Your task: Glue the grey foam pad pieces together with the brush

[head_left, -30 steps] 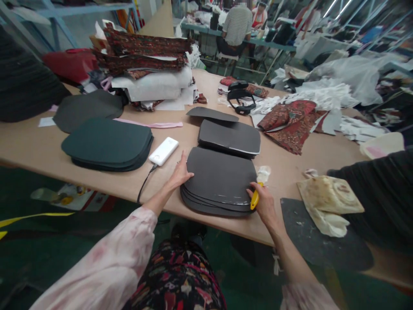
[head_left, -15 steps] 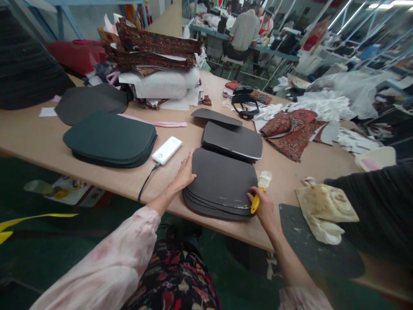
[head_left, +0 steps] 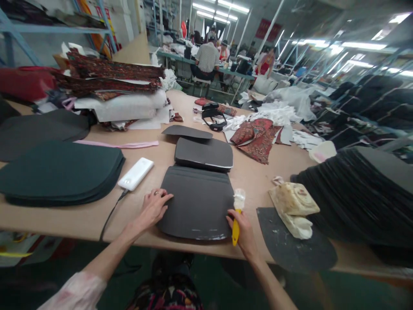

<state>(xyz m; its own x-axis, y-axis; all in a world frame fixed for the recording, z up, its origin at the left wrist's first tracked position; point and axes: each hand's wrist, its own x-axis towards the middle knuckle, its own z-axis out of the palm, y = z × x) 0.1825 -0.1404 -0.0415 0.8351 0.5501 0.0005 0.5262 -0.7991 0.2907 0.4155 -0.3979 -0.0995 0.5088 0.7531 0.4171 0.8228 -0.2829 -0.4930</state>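
Observation:
A stack of dark grey rounded sheets lies before me at the table's front, its far edges stepped and a thin whitish streak near its front edge. My left hand rests at the stack's left edge, fingers stretched out, thumb on the top sheet. At the right edge, my right hand holds a paintbrush with a yellow handle, its white-coated bristles pointing away from me. The right fingertips also touch the stack's side. Just behind is a second dark stack with a whitish front edge.
To the left lie a dark green stack and a white power bank with a cable. A stained, pale container sits on a dark sheet at right, beside a tall dark pile. Patterned fabric lies farther back.
My view has tilted up and turned right. The front stack's sheets were fanned out along the near edge; now the steps show at the far edge. The brush stays in my right hand.

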